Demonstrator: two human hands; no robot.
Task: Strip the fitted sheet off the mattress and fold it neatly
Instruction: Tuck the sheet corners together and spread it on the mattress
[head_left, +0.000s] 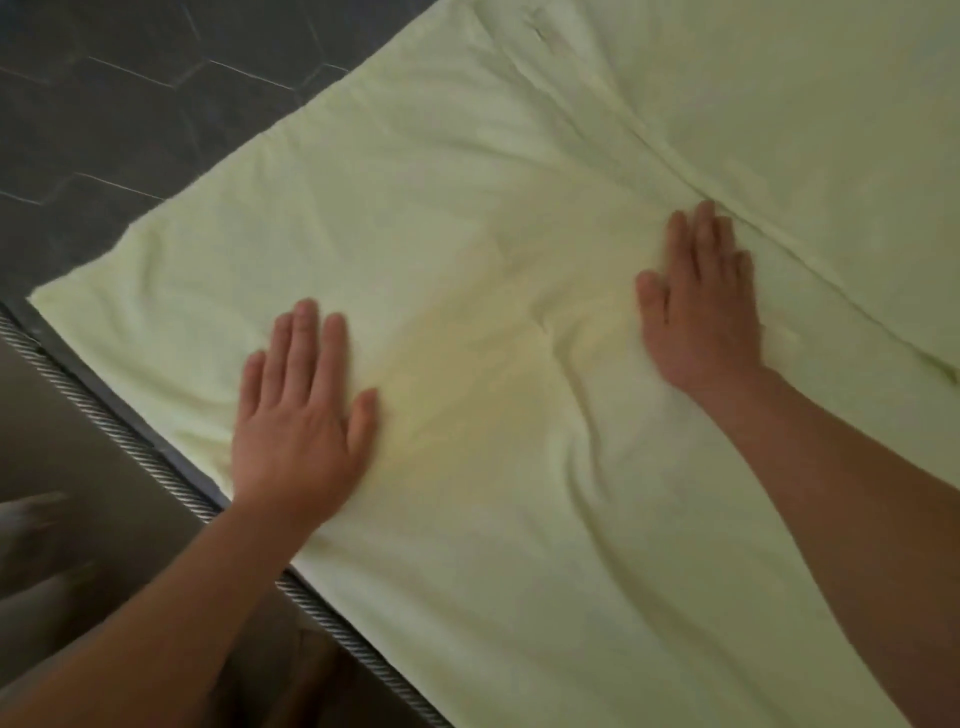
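Both hands pressed flat on the pale green sheet (467, 208).
Fingers (304, 343) of the left hand (298, 415) lie straight and close together, holding nothing, palm down beside the roped edge of the mattress (130, 441). The right hand (701, 306) lies likewise, fingertips touching a diagonal fold line. The sheet lies spread on the mattress top, its corner at the left edge, with dark tiled floor (104, 104) beyond.

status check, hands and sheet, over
Grips open: left hand and right hand flat on sheet. Sheet spread, wrinkled. Nothing in the way.
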